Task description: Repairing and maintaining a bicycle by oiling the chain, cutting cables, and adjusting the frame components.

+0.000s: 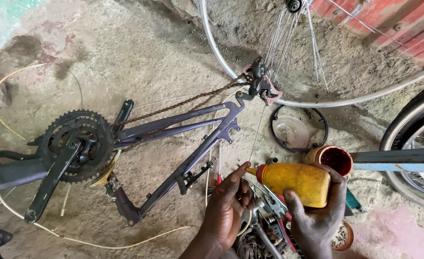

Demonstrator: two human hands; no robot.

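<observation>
Right hand (317,218) wrapped around yellow oil bottle (296,182), held sideways. Left hand (226,206) beside its red nozzle (260,171), fingertips pinching thin cable (256,134). Beyond bottle: purple bicycle frame (192,144), rusty chain (183,106), derailleur (261,84).

Bottle (296,183), held in the right hand (317,218): yellow plastic, smooth, dull and grime-smeared, with a red nozzle base. Bicycle frame (183,144), centre: purple painted metal, scuffed matt; chain (183,105): rusty brown rough metal; chainring (77,139), left: black matt metal. Wheel rim (288,98), far right: bright, smooth metal with thin shiny spokes; ground (149,52): rough, dusty concrete.
</observation>
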